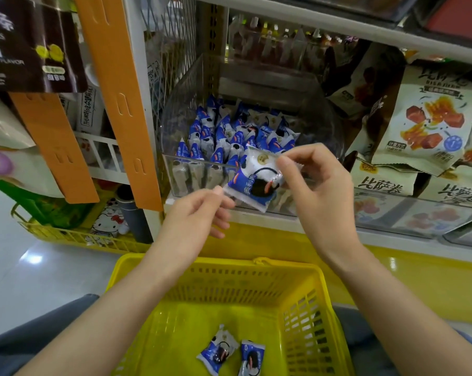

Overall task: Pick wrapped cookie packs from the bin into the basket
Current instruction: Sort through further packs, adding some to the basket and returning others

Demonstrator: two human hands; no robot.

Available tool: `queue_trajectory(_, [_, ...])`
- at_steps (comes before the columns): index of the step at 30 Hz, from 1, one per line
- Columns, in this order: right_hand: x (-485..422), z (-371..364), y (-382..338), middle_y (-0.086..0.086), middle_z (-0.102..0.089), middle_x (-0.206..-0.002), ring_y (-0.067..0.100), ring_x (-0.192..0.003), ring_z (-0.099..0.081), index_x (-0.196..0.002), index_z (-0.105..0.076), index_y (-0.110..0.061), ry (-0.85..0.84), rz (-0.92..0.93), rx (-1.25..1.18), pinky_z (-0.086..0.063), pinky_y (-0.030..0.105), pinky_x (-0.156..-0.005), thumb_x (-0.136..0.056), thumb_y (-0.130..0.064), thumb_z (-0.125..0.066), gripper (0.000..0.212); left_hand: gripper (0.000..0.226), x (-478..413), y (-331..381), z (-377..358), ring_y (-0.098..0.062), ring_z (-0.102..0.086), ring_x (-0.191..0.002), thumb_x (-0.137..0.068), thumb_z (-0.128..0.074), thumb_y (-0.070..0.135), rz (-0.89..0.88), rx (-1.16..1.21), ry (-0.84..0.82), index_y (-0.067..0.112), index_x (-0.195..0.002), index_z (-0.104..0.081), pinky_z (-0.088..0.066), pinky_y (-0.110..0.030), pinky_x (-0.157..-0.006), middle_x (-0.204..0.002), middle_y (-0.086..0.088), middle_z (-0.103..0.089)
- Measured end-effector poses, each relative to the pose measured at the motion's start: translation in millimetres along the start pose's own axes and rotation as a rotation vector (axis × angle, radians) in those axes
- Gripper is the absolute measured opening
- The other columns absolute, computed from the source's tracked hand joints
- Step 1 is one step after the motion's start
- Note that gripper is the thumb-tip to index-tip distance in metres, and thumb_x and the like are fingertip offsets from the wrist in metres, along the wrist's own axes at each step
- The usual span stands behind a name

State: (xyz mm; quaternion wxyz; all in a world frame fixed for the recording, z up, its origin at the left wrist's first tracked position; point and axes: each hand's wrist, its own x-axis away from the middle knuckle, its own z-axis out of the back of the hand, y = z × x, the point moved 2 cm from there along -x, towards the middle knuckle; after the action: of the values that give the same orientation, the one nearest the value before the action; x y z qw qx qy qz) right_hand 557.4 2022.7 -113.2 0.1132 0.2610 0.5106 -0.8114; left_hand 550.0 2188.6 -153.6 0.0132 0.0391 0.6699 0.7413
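A blue-and-white wrapped cookie pack (255, 179) hangs in the air in front of the bin, held between both hands. My left hand (202, 213) pinches its lower left corner and my right hand (315, 180) pinches its upper right edge. Behind it, the clear plastic bin (191, 109) on the shelf holds several more of the same packs (229, 134). Below my arms sits the yellow basket (224, 272), with two cookie packs (230, 351) lying on its floor.
Large snack bags (430, 123) fill the shelf right of the bin. An orange shelf post (121, 104) and a dark hanging bag (34, 44) stand at the left. A low yellow wire basket (75, 234) with goods sits on the glossy floor at left.
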Motion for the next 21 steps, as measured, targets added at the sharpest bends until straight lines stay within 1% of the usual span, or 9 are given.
queue_trajectory(2, [4.6,-4.8,-4.3,-0.005,-0.061,-0.088,0.007,-0.085,-0.059,-0.09,-0.062,-0.015,-0.07,0.091,-0.002,-0.05,0.024,-0.075,-0.086,-0.012,-0.062,0.004,0.046,-1.2,0.2,-1.6,-0.012,-0.067,-0.076,-0.091,-0.033,0.045,0.139,0.207,-0.112,0.013,-0.094,-0.066,-0.055,-0.022,-0.062,-0.085,-0.005,-0.07])
queue_trajectory(4, [12.7,-12.9,-6.8,-0.003,-0.061,-0.096,0.007,-0.096,-0.057,-0.087,-0.066,-0.012,-0.183,0.196,0.038,-0.048,0.022,-0.084,-0.083,-0.015,-0.066,0.005,0.053,-1.3,2.1,-0.4,-0.016,-0.068,-0.082,-0.082,-0.036,0.051,0.168,0.406,-0.158,0.012,-0.103,-0.065,-0.056,-0.024,-0.065,-0.092,-0.007,-0.072])
queue_trajectory(6, [18.6,-19.0,-7.7,-0.005,-0.057,-0.103,0.008,-0.106,-0.051,-0.083,-0.07,-0.012,-0.287,0.282,0.128,-0.039,0.018,-0.094,-0.079,-0.023,-0.068,0.012,0.043,-2.2,5.5,4.3,-0.014,-0.067,-0.086,-0.081,-0.045,0.045,0.127,0.516,-0.142,0.014,-0.104,-0.067,-0.056,-0.024,-0.068,-0.097,-0.005,-0.072])
queue_trajectory(9, [22.0,-23.4,-7.2,-0.008,-0.054,-0.11,0.006,-0.111,-0.047,-0.089,-0.071,-0.019,-0.39,0.294,0.176,-0.037,0.017,-0.095,-0.081,-0.026,-0.066,0.012,0.024,-3.2,6.7,12.7,-0.003,-0.066,-0.091,-0.081,-0.056,0.031,0.072,0.446,-0.046,0.024,-0.099,-0.071,-0.053,-0.018,-0.072,-0.097,0.008,-0.073])
queue_trajectory(10, [22.0,-24.6,-6.9,-0.01,-0.054,-0.111,0.002,-0.109,-0.048,-0.095,-0.067,-0.024,-0.385,0.233,0.152,-0.039,0.017,-0.094,-0.082,-0.03,-0.064,0.015,0.023,-4.2,6.6,14.5,-0.001,-0.065,-0.096,-0.082,-0.057,0.03,0.062,0.426,-0.02,0.028,-0.101,-0.071,-0.052,-0.022,-0.081,-0.1,0.011,-0.072])
queue_trajectory(12, [20.9,-26.5,-5.9,-0.013,-0.057,-0.109,-0.002,-0.102,-0.054,-0.105,-0.057,-0.029,-0.339,-0.001,0.007,-0.045,0.017,-0.088,-0.081,-0.04,-0.056,0.026,0.03,-3.5,8.2,15.9,-0.009,-0.061,-0.108,-0.082,-0.057,0.032,0.026,0.374,-0.028,0.027,-0.111,-0.065,-0.044,-0.039,-0.098,-0.112,0.007,-0.068])
queue_trajectory(14, [20.5,-30.4,-2.5,-0.013,-0.061,-0.104,-0.002,-0.094,-0.06,-0.11,-0.054,-0.026,-0.354,-0.248,-0.193,-0.051,0.018,-0.078,-0.083,-0.039,-0.052,0.03,0.029,-0.2,11.3,13.5,-0.014,-0.062,-0.108,-0.085,-0.056,0.03,-0.029,0.302,-0.056,0.025,-0.112,-0.064,-0.043,-0.043,-0.099,-0.111,0.005,-0.069])
queue_trajectory(17, [23.2,-35.9,2.3,-0.007,-0.068,-0.101,0.004,-0.087,-0.064,-0.107,-0.059,-0.023,-0.414,-0.426,-0.358,-0.052,0.016,-0.066,-0.092,-0.024,-0.05,0.019,0.032,-0.8,10.8,10.4,-0.006,-0.064,-0.096,-0.087,-0.059,0.021,-0.101,0.135,0.02,0.021,-0.12,-0.058,-0.051,-0.022,-0.086,-0.103,0.007,-0.069])
queue_trajectory(21, [27.4,-39.5,5.7,-0.003,-0.07,-0.096,0.004,-0.078,-0.067,-0.107,-0.059,-0.017,-0.338,-0.567,-0.473,-0.052,0.016,-0.059,-0.092,-0.019,-0.052,0.017,0.044,0.5,8.3,8.1,0.004,-0.055,-0.089,-0.078,-0.07,0.02,-0.27,-0.193,0.191,0.026,-0.115,-0.047,-0.043,-0.006,-0.073,-0.102,0.016,-0.058])
